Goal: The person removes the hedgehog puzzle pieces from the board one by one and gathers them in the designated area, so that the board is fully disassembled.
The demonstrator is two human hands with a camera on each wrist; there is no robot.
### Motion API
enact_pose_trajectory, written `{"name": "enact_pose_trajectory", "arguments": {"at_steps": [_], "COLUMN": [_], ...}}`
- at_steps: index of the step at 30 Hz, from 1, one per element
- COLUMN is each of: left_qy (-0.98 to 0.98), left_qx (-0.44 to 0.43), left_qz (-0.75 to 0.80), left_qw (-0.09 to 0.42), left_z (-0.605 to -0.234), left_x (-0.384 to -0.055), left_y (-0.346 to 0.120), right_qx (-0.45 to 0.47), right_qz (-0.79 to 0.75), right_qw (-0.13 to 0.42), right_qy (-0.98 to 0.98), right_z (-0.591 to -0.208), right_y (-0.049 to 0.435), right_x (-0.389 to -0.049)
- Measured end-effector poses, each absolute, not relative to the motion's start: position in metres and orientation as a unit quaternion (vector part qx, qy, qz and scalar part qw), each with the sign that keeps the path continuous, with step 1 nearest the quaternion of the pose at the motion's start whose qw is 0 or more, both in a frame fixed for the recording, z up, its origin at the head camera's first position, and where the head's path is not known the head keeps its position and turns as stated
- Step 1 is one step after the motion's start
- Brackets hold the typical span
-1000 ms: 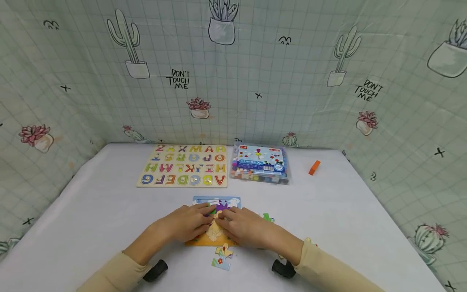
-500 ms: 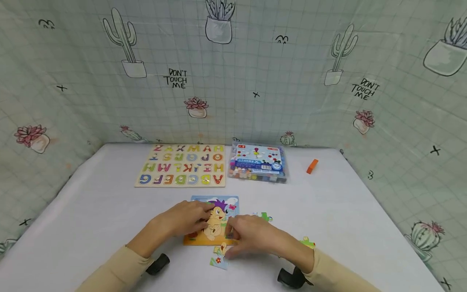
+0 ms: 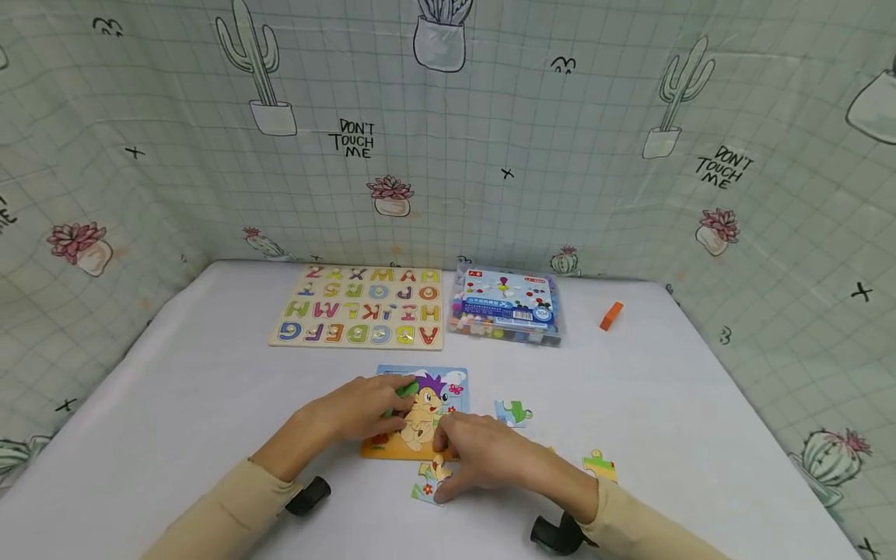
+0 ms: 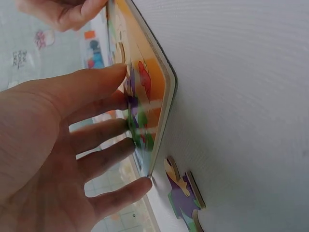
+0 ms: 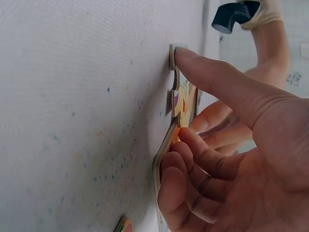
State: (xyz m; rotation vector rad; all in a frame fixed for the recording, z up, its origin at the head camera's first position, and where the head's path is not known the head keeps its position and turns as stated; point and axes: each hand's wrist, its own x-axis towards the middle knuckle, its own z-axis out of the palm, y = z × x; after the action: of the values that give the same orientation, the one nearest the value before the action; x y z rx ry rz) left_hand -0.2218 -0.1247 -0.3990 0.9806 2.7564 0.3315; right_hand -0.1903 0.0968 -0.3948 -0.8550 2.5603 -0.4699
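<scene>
My left hand (image 3: 358, 408) rests its spread fingertips on the left part of a jigsaw puzzle board (image 3: 379, 449) showing a yellow, purple-haired animal. In the left wrist view, its thumb and fingers (image 4: 107, 129) touch the picture surface. My right hand (image 3: 490, 449) lies at the board's near right corner. Its thumb touches the lower end of a loose jigsaw piece (image 3: 424, 492) with a red flower, while its other fingers (image 5: 173, 186) bend over the board's edge. The hand partly covers both piece and corner. Whether the piece is pinched is unclear.
A blue-and-green jigsaw piece (image 3: 513, 413) and a yellow one (image 3: 599, 465) lie to the right. Beside the board's left end is a purple piece (image 4: 182, 195). Farther back are an alphabet board (image 3: 357, 307), a clear box of beads (image 3: 505, 305) and an orange block (image 3: 611, 316).
The right hand has left the picture's middle and come to the near right corner, its thumb reaching down onto the flower piece. The left hand stays on the board. The head view shifts slightly.
</scene>
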Motion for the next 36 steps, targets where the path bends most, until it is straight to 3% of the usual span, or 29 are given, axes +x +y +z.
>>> {"name": "enact_pose_trajectory", "arguments": {"at_steps": [27,36], "left_qy": [0.929,0.928], "left_qx": [0.324,0.321], "left_qz": [0.139,0.144], "left_qw": [0.115,0.120], "left_z": [-0.401,-0.401], "left_x": [-0.226,-0.226], "left_y": [-0.126,-0.125], "right_qx": [-0.310,-0.338], "right_qz": [-0.242,-0.367], "right_qw": [0.217,0.210], "right_qy": [0.893,0.841], "right_z": [-0.401,-0.403], "right_y": [0.101,0.110], "right_x": [-0.200,-0.231]}}
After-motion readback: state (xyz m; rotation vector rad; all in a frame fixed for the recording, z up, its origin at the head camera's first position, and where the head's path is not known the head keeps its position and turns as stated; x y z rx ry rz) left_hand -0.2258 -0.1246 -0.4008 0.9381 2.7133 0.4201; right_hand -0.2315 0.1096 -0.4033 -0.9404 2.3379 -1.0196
